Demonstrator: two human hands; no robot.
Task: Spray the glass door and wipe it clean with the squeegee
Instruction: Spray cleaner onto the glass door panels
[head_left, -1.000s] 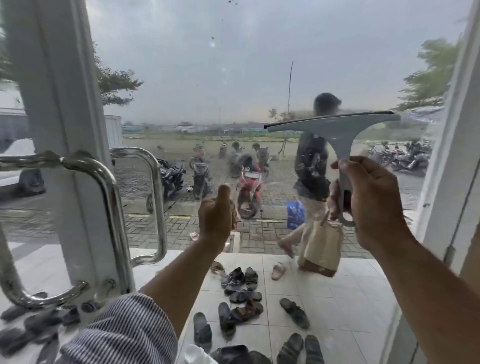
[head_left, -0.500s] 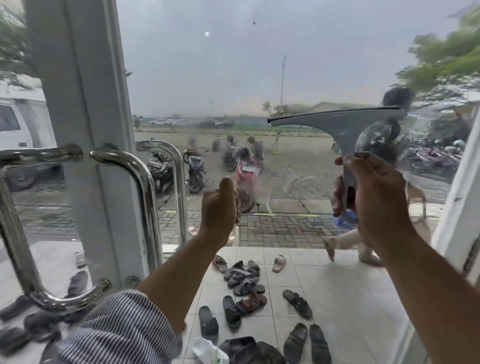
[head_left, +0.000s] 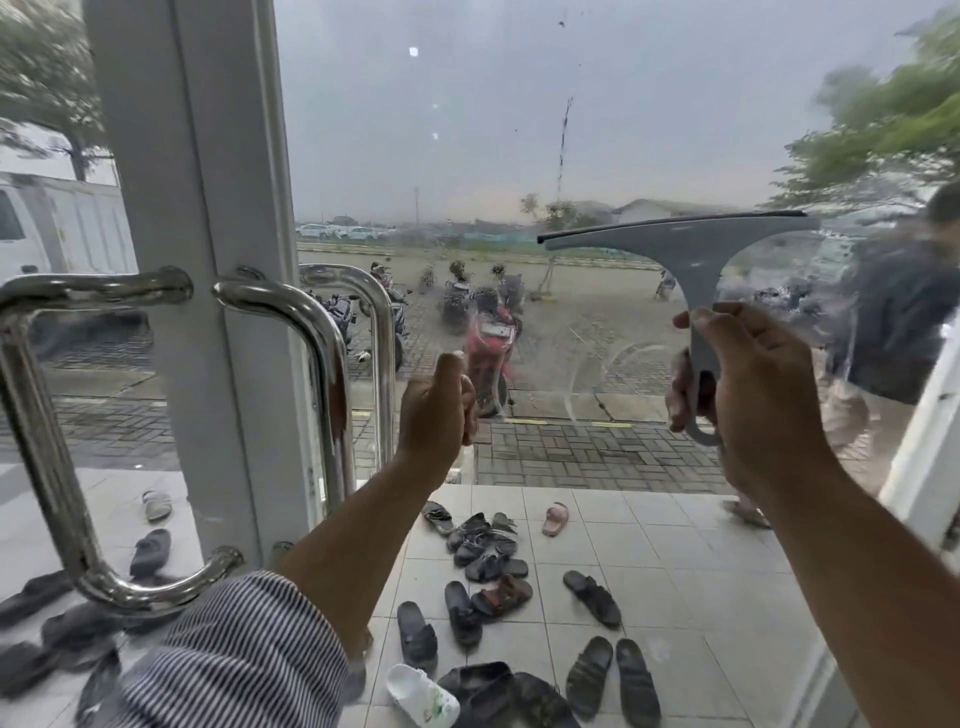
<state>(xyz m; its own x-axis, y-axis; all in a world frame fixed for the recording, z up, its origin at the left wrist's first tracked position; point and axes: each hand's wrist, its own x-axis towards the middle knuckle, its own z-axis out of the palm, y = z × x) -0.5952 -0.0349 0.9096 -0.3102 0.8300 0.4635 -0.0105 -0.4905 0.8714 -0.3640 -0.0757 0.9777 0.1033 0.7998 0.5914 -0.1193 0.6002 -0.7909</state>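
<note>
1. My right hand (head_left: 753, 395) grips the squeegee (head_left: 691, 244) by its handle, fingers and thumb curled round it. The blade sits above that hand, nearly level, with its edge toward the glass (head_left: 467, 156).
2. My left hand (head_left: 436, 410) is curled into a fist with the thumb up, near the glass and well left of the right hand. I cannot tell whether it holds anything, because the palm side is hidden.
3. No spray bottle is in view, so I cannot say where it is.
4. The pane looks wet. Droplets and a misty film surround the blade, and curved streaks show between my two hands. I judge from this that the spraying is done, at least at this height.
5. Wiping looks to be under way but far from finished. Film clings beside and below the blade, and dark specks dot the glass high above both hands.
6. What is left, by my reckoning, is to pull overlapping strokes across the whole pane, reach the specks up top, and clear the strip by the handle (head_left: 322, 364) left of my left hand.
</note>
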